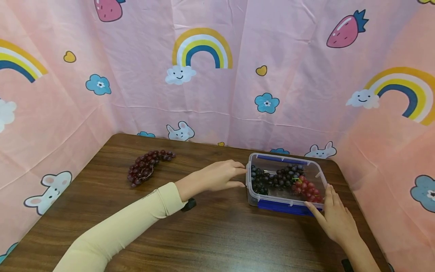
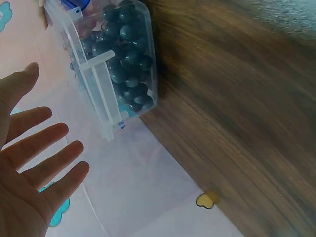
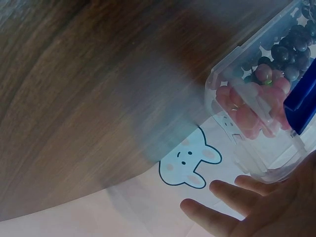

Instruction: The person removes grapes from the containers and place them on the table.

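Note:
On the right of the table stands a clear plastic food container [image 1: 253, 196] with blue clips [image 1: 285, 207] along its long sides. Inside lie a bunch of black grapes [image 1: 285, 177] and a bunch of red grapes [image 1: 307, 189]. My left hand [image 1: 222, 175] is just off the container's left end, its fingers spread and holding nothing, as the left wrist view also shows. My right hand [image 1: 336, 217] touches the container's front right corner with extended fingers and thumb. Whether a clear lid covers the container is hard to tell.
A bunch of dark red grapes [image 1: 144, 166] lies at the back left of the brown wooden table [image 1: 217, 238]. A pink patterned cloth [image 1: 210, 94] hangs close behind the table and along both sides.

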`<state>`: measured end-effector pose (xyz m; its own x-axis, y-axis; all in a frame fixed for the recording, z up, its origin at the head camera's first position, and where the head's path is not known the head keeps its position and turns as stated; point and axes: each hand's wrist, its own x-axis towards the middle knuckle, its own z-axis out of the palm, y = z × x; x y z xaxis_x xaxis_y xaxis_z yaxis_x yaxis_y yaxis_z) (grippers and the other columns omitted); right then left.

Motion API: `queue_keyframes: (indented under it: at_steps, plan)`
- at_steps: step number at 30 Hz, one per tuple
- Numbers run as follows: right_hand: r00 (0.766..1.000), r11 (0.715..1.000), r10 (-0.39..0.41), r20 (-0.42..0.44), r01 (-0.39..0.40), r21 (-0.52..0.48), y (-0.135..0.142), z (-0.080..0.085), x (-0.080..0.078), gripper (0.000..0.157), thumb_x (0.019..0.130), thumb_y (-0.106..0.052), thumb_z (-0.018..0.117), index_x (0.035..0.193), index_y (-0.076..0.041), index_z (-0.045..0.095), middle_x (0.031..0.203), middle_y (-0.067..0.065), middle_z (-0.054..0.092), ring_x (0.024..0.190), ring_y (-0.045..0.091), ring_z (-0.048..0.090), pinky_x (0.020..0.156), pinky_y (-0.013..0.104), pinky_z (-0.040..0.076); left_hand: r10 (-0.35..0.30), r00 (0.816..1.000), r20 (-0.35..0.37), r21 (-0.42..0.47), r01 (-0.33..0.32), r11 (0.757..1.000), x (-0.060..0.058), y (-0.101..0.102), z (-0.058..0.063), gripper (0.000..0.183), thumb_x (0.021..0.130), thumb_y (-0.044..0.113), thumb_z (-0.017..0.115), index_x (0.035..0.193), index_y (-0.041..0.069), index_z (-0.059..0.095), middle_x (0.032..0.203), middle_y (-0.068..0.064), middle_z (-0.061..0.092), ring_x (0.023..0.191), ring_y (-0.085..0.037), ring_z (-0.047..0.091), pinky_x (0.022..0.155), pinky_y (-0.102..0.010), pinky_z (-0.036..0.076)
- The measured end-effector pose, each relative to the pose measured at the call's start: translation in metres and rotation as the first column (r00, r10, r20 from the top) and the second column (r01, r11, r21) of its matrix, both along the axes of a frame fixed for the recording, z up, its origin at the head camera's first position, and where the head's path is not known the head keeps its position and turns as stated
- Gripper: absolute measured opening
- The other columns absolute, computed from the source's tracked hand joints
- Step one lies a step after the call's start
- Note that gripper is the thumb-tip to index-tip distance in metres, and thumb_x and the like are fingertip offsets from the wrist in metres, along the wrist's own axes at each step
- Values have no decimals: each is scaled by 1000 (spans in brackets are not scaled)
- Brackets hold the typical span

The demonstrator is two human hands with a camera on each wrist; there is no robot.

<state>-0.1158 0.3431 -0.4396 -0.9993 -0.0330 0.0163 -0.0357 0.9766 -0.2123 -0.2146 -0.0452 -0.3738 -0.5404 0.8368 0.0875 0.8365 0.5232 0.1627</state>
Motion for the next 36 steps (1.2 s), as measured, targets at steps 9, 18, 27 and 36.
queue_keyframes:
  at_steps: [9,18,27,36]
  plan:
    - [1000,1000,-6,-4,6,-15,0,-1,-1,106,108,-62,46,160,19,3,160,48,18,144,66,28,104,84,32,-39,998,54,-69,43,997,-13,31,8,47,110,33,59,147,6,62,148,-13,62,136,-27,59,112,-38,50]
    - [1000,1000,-1,-22,0,-18,0,-1,1,106,107,-61,48,160,20,6,160,48,20,143,66,31,101,85,33,-148,989,24,-252,149,956,-24,61,6,43,107,27,63,146,9,64,140,-7,67,116,-16,69,97,-25,56]
    - [1000,1000,2,-20,-3,-11,-1,-1,1,106,107,-62,48,159,20,6,160,47,20,143,66,31,101,85,34,-170,968,185,-326,224,918,-42,90,1,38,103,11,70,141,9,69,143,-5,67,129,-17,65,96,-25,56]
    - [1000,1000,1,2,-1,-5,0,0,1,108,107,-64,48,160,20,6,161,47,19,143,66,31,101,85,33,-121,959,257,-509,240,826,-52,120,2,50,104,-12,51,144,14,67,148,-2,64,136,-17,60,73,-24,39]
